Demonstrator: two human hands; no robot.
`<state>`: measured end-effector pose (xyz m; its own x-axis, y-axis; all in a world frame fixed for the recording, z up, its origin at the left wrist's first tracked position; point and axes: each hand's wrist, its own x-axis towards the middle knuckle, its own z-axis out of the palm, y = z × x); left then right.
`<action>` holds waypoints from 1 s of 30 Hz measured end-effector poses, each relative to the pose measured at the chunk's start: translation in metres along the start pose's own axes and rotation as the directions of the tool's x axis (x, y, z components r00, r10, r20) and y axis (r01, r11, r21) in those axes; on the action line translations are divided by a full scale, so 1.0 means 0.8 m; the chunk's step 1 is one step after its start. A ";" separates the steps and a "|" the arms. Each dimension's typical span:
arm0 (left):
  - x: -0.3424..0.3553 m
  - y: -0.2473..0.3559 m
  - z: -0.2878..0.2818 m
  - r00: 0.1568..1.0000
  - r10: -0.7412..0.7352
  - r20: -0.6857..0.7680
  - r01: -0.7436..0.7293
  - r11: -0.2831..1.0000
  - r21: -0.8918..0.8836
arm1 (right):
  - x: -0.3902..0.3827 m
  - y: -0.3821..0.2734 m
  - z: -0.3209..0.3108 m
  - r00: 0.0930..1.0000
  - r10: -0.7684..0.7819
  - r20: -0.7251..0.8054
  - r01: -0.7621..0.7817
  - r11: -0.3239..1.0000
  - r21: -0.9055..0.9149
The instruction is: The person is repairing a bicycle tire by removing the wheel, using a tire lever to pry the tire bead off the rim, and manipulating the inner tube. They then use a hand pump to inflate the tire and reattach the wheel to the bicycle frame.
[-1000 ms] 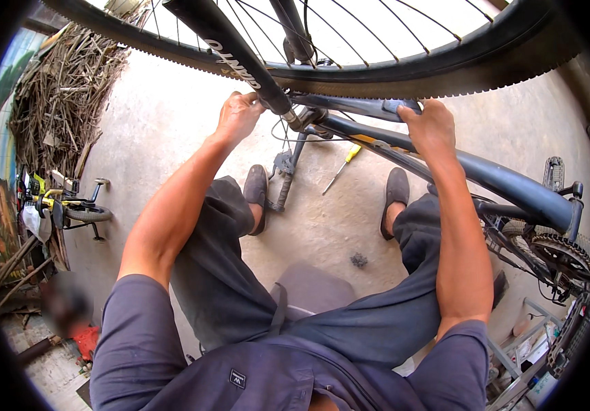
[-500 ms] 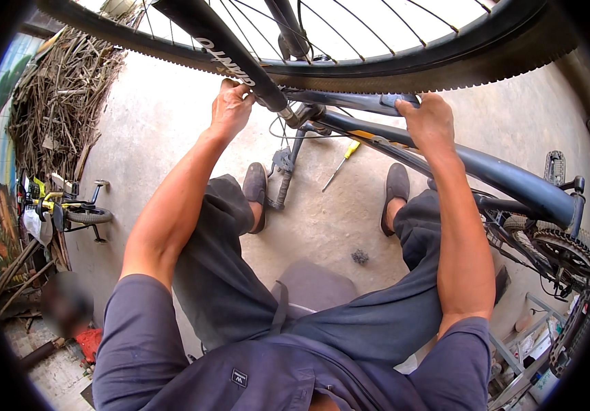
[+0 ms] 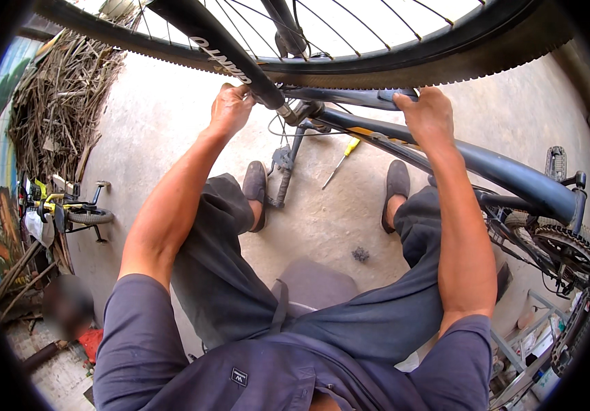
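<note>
A dark bicycle fork [image 3: 236, 65] and spoked wheel with a black tyre [image 3: 384, 73] fill the upper view, above the bicycle's blue-grey frame [image 3: 507, 179]. My left hand [image 3: 230, 109] is closed just left of the fork, under the tyre; what its fingertips hold is hidden. My right hand [image 3: 428, 118] is closed on the end of a dark tubular piece [image 3: 349, 97] lying just below the tyre, thumb on top. A handlebar grip [image 3: 281, 186] and a yellow-handled screwdriver [image 3: 348, 150] are on the concrete floor [image 3: 308, 233] between my shoes.
A pile of dry sticks [image 3: 58, 96] and a small yellow bicycle [image 3: 69, 209] lie to the left. At the right are the chainrings [image 3: 562, 253] and a grey metal frame [image 3: 534, 315]. A small dark clump [image 3: 360, 254] rests near my right foot.
My left hand has moved slightly left and up, away from its spot against the fork. The fork, wheel and right hand sit a little higher in the view, along with the whole scene.
</note>
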<state>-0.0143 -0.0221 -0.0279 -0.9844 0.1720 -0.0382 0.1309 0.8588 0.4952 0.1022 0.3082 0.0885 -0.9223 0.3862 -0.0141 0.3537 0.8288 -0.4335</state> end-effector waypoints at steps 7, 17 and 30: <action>-0.030 0.038 -0.009 0.999 -0.045 -0.003 0.046 0.993 0.110 | 0.008 0.002 0.004 0.999 0.032 0.037 -0.033 0.999 0.023; -0.006 0.009 -0.011 0.987 -0.066 -0.149 0.082 0.991 0.104 | 0.005 0.003 0.003 0.998 0.032 0.047 -0.035 0.998 0.057; 0.006 -0.009 -0.028 0.960 -0.221 0.170 0.270 0.887 -0.374 | 0.010 0.004 0.001 0.997 0.038 0.065 -0.039 0.999 0.015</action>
<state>-0.0227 -0.0386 -0.0124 -0.9541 0.0577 -0.2940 -0.1942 0.6282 0.7534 0.0961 0.3135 0.0861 -0.9165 0.3900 -0.0888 0.3867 0.8071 -0.4462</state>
